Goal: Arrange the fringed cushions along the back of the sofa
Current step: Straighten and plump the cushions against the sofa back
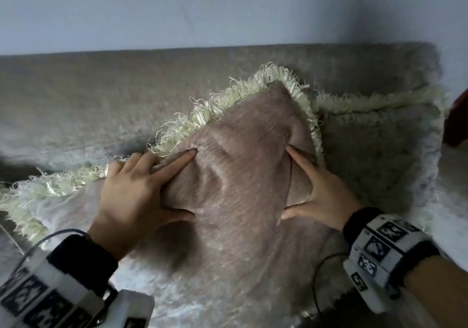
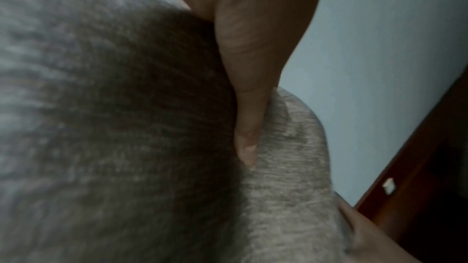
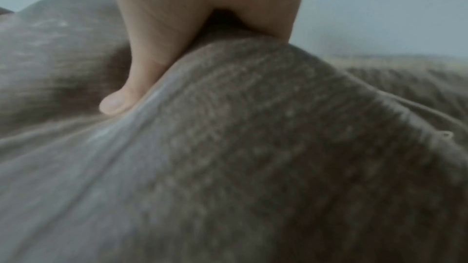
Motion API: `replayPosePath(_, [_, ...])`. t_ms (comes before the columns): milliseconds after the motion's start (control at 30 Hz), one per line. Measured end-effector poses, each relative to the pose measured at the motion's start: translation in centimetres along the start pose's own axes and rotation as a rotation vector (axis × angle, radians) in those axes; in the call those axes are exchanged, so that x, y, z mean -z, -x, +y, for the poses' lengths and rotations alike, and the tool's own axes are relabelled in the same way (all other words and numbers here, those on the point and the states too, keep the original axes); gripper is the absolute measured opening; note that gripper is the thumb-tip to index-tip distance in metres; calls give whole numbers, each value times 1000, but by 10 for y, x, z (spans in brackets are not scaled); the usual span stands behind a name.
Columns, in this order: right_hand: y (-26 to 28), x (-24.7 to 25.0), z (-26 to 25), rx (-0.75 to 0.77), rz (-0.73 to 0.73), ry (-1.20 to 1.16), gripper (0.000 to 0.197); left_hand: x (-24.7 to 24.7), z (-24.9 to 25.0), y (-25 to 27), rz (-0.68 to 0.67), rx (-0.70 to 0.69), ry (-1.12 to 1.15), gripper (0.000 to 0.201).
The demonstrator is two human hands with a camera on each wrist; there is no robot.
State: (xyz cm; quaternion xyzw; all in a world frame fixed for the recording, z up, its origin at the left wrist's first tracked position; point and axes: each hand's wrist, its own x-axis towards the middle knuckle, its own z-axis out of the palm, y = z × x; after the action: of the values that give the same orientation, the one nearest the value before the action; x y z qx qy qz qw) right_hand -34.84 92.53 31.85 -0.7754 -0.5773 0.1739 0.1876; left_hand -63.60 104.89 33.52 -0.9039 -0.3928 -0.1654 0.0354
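A pinkish-beige cushion with a cream fringe is tilted, one corner pointing up against the sofa back. My left hand grips its left side, thumb and forefinger on the front face and the other fingers over the fringed edge. My right hand pinches a bulge on its right side. The wrist views show each thumb sunk into the fabric: the left thumb and the right thumb. A second fringed cushion leans on the back at the right end. A third fringed cushion lies at the left.
A pale blue-grey wall rises behind the sofa. Dark red-brown wood stands past the sofa's right end, also seen in the left wrist view as wood. The left stretch of the sofa back has nothing leaning on it.
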Motion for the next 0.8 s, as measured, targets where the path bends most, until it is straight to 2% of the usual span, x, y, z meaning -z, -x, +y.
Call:
replayPosePath(133, [-24, 56, -31, 79, -31, 58, 120, 40, 5, 9, 119, 43, 21, 92])
replayPosePath(233, [-43, 69, -50, 126, -63, 77, 122, 53, -5, 14, 151, 100, 75, 92])
replayPosePath(333, [-58, 50, -57, 97, -134, 147, 121, 43, -25, 22, 83, 195, 35, 93])
replayPosePath(367, [-60, 37, -55, 75, -145, 172, 123, 35, -29, 24, 37, 214, 18, 100])
replayPosePath(467, [-60, -11, -46, 6, -188, 183, 134, -4, -25, 23, -214, 185, 35, 131])
replayPosePath(533, [-56, -46, -38, -27, -239, 232, 139, -46, -21, 21, -358, 207, 69, 142])
replayPosePath(633, [-60, -82, -33, -62, -180, 241, 142, -91, -23, 13, -418, 262, -41, 147])
replayPosePath(800, [-70, -103, -30, -72, -82, 366, 141, -111, -22, 4, -453, 266, -118, 144])
